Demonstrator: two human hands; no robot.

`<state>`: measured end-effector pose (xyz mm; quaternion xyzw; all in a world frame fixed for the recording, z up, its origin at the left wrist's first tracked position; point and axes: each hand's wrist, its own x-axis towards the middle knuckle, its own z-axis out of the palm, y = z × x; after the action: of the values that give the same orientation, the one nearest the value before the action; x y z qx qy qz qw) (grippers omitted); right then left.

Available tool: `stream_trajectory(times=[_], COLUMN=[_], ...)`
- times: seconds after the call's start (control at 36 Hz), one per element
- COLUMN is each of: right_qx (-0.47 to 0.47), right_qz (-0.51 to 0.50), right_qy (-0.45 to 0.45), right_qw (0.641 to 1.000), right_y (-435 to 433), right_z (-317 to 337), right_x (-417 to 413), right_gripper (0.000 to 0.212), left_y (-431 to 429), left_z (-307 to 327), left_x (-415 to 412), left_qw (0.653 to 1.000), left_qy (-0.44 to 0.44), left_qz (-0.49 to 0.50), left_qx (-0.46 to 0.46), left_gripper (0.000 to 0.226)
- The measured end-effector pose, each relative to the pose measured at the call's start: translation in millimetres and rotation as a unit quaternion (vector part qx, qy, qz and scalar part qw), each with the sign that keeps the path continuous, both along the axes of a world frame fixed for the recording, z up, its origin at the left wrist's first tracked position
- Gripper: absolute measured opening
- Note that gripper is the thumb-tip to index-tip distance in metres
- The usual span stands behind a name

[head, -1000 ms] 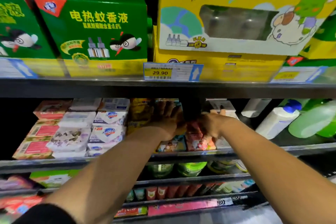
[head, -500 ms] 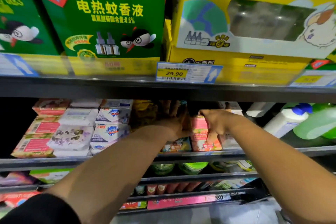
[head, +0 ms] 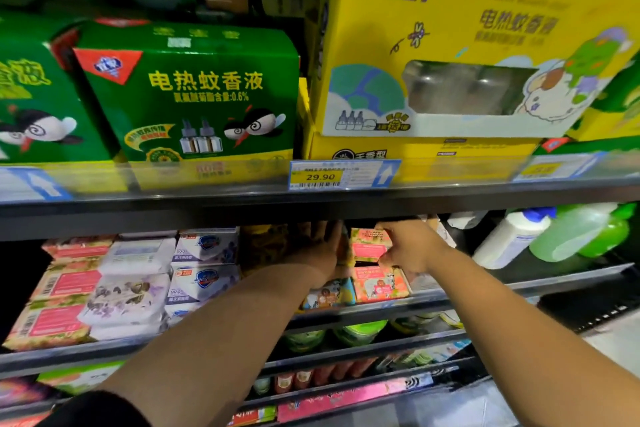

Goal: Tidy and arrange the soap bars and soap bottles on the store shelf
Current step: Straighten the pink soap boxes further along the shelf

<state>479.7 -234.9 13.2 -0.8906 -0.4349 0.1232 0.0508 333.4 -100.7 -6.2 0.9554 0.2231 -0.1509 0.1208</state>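
— Hands, where?
— Both reach under the dark metal shelf edge (head: pixel 207 215). The right hand (head: pixel 407 250) pinches the small pink cardboard soap bar box (head: pixel 367 246) atop its stack.
— Left?
— The left hand (head: pixel 317 250), at nine o'clock of that box, has its fingers straight and seems to press the box's side. Blur hides the contact.
— Bottles?
— A white plastic blue-capped bottle (head: pixel 509 236) leans at three o'clock.

Pink cardboard soap boxes (head: pixel 379 282) are sitting stacked mid-shelf, the right hand (head: pixel 408 250) gripping the upper one; a white blue-capped plastic bottle (head: pixel 509 239) is lying tilted beside a green translucent bottle (head: pixel 581 232).
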Motion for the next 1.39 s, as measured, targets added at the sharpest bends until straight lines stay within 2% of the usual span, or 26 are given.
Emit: stream_trajectory(times=[0.06,0.17,0.33,0.44,0.5,0.56,0.58,0.64,0.69,0.72,0.78,0.83,0.94,0.97,1.0,1.03,1.08,1.14,1.17,1.25,1.33,1.36,1.39], right_qx=[0.051,0.151,0.302,0.363,0.408,0.458,0.476,0.488,0.504,0.508,0.517,0.521,0.506,0.496,0.479,0.454,0.411,0.419,0.44,0.501,0.53,0.536,0.538], right_qz=[-0.038,-0.074,-0.145,-0.171,-0.192,-0.211,-0.215,-0.225,-0.234,-0.237,-0.232,-0.212,-0.173,-0.157,-0.133,-0.114,-0.093,-0.092,-0.098,-0.139,-0.173,-0.179,-0.182], right_qy=[-0.001,-0.02,0.145,0.206,0.25,0.322,0.362,0.417,0.448,0.458,0.481,0.507,0.553,0.563,0.563,0.545,0.506,0.511,0.514,0.486,0.498,0.508,0.517], right_qw=[0.998,0.986,0.931,0.893,0.857,0.802,0.772,0.733,0.701,0.689,0.67,0.654,0.639,0.643,0.661,0.696,0.753,0.745,0.73,0.702,0.664,0.65,0.641], right_y=[-8,-25,-48,-63,-70,-76,-79,-88,-93,-94,-95,-95,-98,-100,-101,-102,-102,-99,-98,-92,-88,-88,-88], right_z=[2,3,-8,-9,-8,-4,-3,0,6,11,18,24,39,41,40,41,40,38,37,40,44,45,46], right_x=[-2,-12,-46,-68,-76,-85,-87,-93,-102,-107,-118,-127,-140,-141,-142,-145,-149,-155,-158,-164,-168,-169,-171], right_gripper=[0.06,0.047,0.053,0.047,0.036,0.026,0.027,0.047,0.067,0.069,0.061,0.057,0.044,0.048,0.056,0.061,0.055,0.056,0.06,0.051,0.045,0.038,0.03], left_y=[0,0,5,11,8,-1,-6,-17,-28,-31,-36,-40,-51,-52,-55,-58,-66,-73,-75,-75,-64,-60,-57], left_z=[-1,-3,-1,2,5,9,11,17,22,23,23,27,48,52,55,58,63,65,64,62,55,53,55], left_x=[1,0,-1,-7,-16,-29,-36,-51,-65,-69,-75,-81,-93,-96,-100,-103,-109,-114,-116,-122,-131,-135,-138], left_qw=[1.0,1.0,1.0,1.0,0.996,0.986,0.977,0.949,0.921,0.907,0.873,0.85,0.837,0.831,0.82,0.799,0.729,0.666,0.656,0.669,0.685,0.705,0.742], left_qy=[-0.007,-0.013,-0.013,-0.012,-0.052,-0.115,-0.15,-0.213,-0.281,-0.326,-0.41,-0.459,-0.482,-0.489,-0.495,-0.497,-0.473,-0.436,-0.429,-0.437,-0.406,-0.386,-0.366], left_qz=[0.0,0.003,-0.005,-0.028,-0.063,-0.104,-0.123,-0.143,-0.176,-0.196,-0.203,-0.185,-0.132,-0.107,-0.076,-0.036,0.053,0.121,0.135,0.129,0.063,0.025,-0.012], left_qx=[0.0,0.012,0.013,-0.006,-0.019,-0.054,-0.091,-0.183,-0.203,-0.184,-0.169,-0.18,-0.225,-0.244,-0.279,-0.336,-0.492,-0.593,-0.605,-0.587,-0.602,-0.594,-0.562], left_gripper=[0.098,0.096,0.097,0.107,0.113,0.116,0.115,0.113,0.096,0.083,0.065,0.054,0.053,0.051,0.047,0.043,0.037,0.039,0.04,0.041,0.06,0.067,0.071])
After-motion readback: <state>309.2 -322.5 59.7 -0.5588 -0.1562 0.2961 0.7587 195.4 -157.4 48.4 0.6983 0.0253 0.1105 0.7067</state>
